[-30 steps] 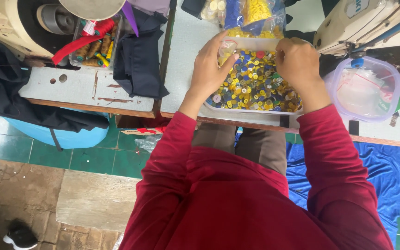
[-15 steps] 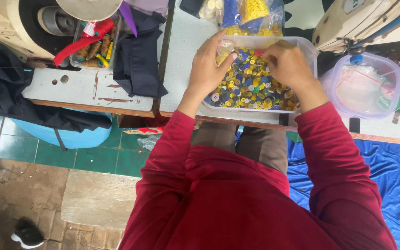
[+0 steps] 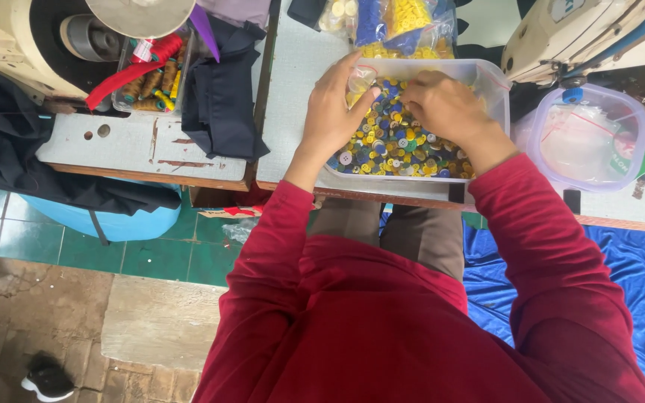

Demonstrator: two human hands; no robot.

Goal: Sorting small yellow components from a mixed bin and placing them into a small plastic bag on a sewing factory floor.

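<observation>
A clear plastic tub [image 3: 491, 80] on the grey table holds a heap of yellow, blue and white buttons [image 3: 397, 142]. Both my hands, in red sleeves, are inside the tub. My left hand [image 3: 331, 112] rests on the left side of the heap, thumb and fingers pinched on a small clear plastic bag [image 3: 361, 76] with yellow buttons in it. My right hand [image 3: 446, 108] lies knuckles up over the middle of the heap. Its fingers curl down into the buttons, and the fingertips are hidden.
Bags of yellow and blue buttons [image 3: 397, 22] lie behind the tub. To the right stands a round clear lidded container [image 3: 587, 138], with sewing machines at the top right [image 3: 576, 33] and top left [image 3: 16, 37]. A tray of thread spools [image 3: 147, 78] and a dark cloth [image 3: 222, 97] lie on the left.
Both hands have come down from the tub's far rim into the button heap. The left hand has shifted slightly left, and the right hand now presses into the middle.
</observation>
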